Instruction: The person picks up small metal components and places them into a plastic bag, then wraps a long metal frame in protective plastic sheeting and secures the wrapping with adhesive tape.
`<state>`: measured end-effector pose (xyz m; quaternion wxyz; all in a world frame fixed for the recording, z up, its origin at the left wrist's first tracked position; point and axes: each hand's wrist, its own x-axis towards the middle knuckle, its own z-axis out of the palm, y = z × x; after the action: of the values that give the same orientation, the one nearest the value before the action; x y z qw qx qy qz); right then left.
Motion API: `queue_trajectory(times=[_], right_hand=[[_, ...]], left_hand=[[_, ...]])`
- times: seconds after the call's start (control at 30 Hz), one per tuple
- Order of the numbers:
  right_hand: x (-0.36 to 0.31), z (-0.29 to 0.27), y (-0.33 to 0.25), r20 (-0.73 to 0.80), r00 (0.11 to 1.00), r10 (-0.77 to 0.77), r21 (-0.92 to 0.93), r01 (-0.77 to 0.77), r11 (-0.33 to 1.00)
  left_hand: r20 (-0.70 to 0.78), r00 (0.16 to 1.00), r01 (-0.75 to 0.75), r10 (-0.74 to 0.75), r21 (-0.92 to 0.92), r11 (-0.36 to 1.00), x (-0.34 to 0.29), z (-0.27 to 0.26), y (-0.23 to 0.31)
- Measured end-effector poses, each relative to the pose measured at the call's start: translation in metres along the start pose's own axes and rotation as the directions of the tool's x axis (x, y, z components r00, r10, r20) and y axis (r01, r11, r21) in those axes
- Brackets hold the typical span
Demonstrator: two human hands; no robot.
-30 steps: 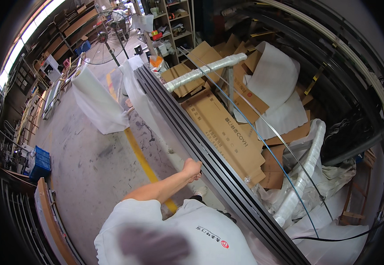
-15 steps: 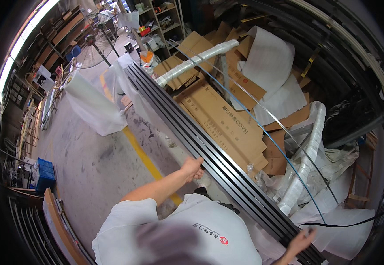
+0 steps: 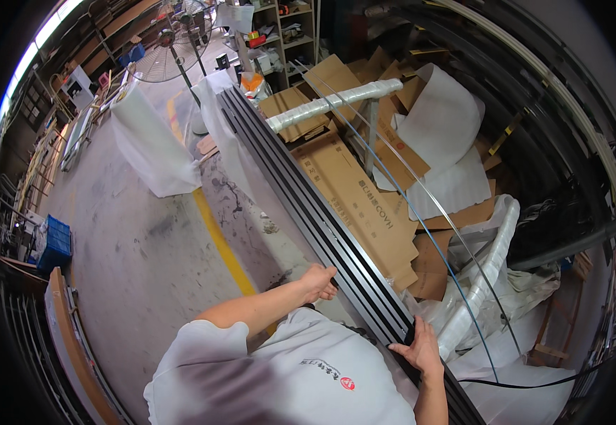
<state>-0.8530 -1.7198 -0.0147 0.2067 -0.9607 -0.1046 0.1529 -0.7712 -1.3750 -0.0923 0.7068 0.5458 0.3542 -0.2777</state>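
Several long dark profiles (image 3: 326,234) lie side by side here, one slanting bundle, bottom end running out of sight past the forearm! Left hand (image 3: 318,282) is up against their left edge, fingers curled in, and whether it really has hold of that edge I cannot tell; right hand (image 3: 421,348) comes in lower down the profiles, open, thumb and fingers spread across the top, nothing lifted. As it stands, I'd judge the lining-up of the profiles is done: they run snug and parallel. White film (image 3: 224,134) hangs along their upper left side, but the tops are bare wherever they show, so any covering over is undone. Look right of the profiles, and it's crowded: a wrapped rail (image 3: 336,105) juts out from near their upper end, another wrapped rail (image 3: 491,265) angles away beyond the right hand, and a flattened cardboard box (image 3: 357,191) fills the space just beside them. Over that clutter slants a thin blue rod (image 3: 428,229), limiting room on that flank. Left of the profiles, things are looser: a white roll (image 3: 152,145) stands apart on the floor, near a yellow line (image 3: 217,248), and a big fan (image 3: 167,37) sits beyond their upper end.
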Motion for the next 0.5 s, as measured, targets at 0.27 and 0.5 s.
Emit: queue_trajectory(times=[0.27, 0.5], right_hand=[[0.005, 0.013, 0.018, 0.006, 1.000, -0.005, 0.000, 0.005, 1.000], [0.008, 0.005, 0.010, 0.056, 0.997, 0.044, -0.049, -0.041, 0.998]], left_hand=[[-0.088, 0.995, 0.048, -0.041, 0.079, 0.996, -0.006, 0.012, 0.017], [-0.019, 1.000, 0.026, -0.025, 0.047, 0.999, -0.003, 0.009, 0.014]])
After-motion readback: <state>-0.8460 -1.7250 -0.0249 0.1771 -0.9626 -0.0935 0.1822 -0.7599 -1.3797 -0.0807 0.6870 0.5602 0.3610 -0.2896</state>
